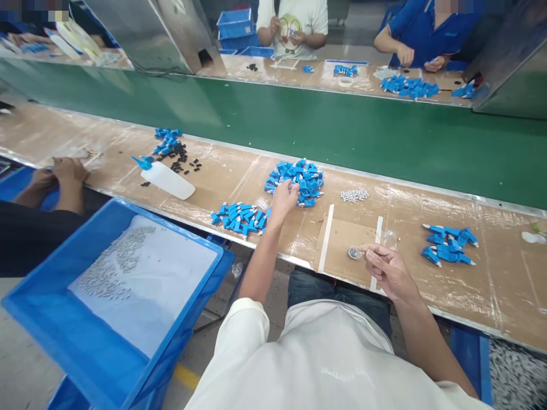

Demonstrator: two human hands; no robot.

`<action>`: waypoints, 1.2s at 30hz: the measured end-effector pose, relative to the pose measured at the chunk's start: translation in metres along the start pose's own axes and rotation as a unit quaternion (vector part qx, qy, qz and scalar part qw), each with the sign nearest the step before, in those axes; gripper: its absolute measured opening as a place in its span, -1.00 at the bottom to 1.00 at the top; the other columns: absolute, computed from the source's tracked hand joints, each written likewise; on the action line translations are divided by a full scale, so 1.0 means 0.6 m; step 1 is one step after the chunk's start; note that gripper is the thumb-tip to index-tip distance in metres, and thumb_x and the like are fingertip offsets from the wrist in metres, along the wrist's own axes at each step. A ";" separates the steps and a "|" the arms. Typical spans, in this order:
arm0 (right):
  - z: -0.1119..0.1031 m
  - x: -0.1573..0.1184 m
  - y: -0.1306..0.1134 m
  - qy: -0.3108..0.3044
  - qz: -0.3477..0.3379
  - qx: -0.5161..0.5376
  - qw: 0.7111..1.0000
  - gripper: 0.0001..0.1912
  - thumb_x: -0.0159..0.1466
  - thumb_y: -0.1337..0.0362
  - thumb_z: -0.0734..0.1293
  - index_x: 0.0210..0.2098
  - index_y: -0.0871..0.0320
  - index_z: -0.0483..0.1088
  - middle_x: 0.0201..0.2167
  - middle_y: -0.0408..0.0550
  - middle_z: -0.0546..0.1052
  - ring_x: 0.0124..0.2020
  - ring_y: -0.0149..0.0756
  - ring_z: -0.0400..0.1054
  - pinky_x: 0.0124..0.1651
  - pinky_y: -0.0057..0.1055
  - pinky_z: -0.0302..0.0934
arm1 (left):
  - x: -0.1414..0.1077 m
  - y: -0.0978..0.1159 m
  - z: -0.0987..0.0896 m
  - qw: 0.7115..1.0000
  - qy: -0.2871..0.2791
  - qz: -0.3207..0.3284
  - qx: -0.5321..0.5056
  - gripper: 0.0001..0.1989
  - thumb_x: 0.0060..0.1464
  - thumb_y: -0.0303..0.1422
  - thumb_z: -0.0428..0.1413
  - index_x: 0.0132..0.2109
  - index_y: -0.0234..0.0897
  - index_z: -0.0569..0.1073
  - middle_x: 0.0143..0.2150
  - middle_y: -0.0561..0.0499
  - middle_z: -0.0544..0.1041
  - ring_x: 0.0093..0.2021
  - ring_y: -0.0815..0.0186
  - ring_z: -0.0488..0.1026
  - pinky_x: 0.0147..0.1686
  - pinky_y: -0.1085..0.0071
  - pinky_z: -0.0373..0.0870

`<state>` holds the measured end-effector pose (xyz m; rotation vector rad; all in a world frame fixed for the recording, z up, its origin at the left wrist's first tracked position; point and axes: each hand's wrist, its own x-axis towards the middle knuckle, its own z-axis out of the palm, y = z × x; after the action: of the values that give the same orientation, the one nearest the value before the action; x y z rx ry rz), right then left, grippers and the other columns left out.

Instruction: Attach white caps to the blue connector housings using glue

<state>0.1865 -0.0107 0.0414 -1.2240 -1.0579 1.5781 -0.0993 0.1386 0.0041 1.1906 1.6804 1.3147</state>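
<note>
My left hand (285, 199) is over the near edge of a large heap of blue plastic parts (305, 176) with white tips. Its fingers are loosely bent and apart, with nothing visible in them. My right hand (390, 270) is closed in a pinch, with a thin stick (379, 238) showing at the fingers. Beside its fingertips sits a small round dish (353, 252) on a cardboard sheet (348, 230) edged with white tape strips. Nearer and to the left lies a second group of blue parts (240, 219). A smaller group (448, 245) is on the right.
Small white pieces (354, 195) are heaped beyond the cardboard. A white bottle (166, 179) with a blue nozzle lies near black pieces (179, 156). A blue crate (106, 347) stands at lower left. A co-worker's hands (68, 171) are at left; others sit across the green belt (256, 117).
</note>
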 end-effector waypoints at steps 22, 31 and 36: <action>-0.085 -0.063 0.022 0.080 -0.046 -0.050 0.995 -0.67 -0.03 0.08 0.64 -0.52 0.09 0.48 -0.48 -0.14 0.36 -0.47 -0.37 0.20 -0.45 -0.40 0.14 | 0.009 -0.002 0.020 0.990 0.063 0.046 -0.114 -0.70 0.20 -0.18 0.12 -0.11 -0.32 0.55 -0.12 -0.14 0.64 -0.13 0.24 0.60 -0.01 0.30 0.51; -0.271 -0.048 0.007 0.391 -0.105 -0.213 0.889 -0.70 0.02 0.04 0.50 -0.39 0.11 0.51 -0.54 -0.15 0.44 -0.53 -0.35 0.23 -0.44 -0.39 0.17 | -0.273 -0.059 0.042 0.995 0.039 0.006 -0.087 -0.70 0.16 -0.09 0.20 -0.17 -0.25 0.58 -0.31 0.00 0.61 -0.32 0.29 0.57 -0.17 0.32 0.54; -0.338 0.002 -0.018 0.391 -0.115 -0.436 0.803 -0.79 0.17 0.13 0.40 -0.32 0.14 0.57 -0.35 0.04 0.59 -0.34 -0.16 0.43 -0.16 -0.20 0.36 | -0.303 -0.081 0.063 0.997 0.011 -0.005 -0.074 -0.71 0.18 -0.12 0.19 -0.15 -0.25 0.57 -0.30 -0.03 0.62 -0.31 0.27 0.60 -0.22 0.34 0.55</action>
<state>0.3865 0.0174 0.0185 -1.9959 -1.2963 0.2099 -0.0142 -0.0222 -0.0565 1.0845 1.5715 1.4253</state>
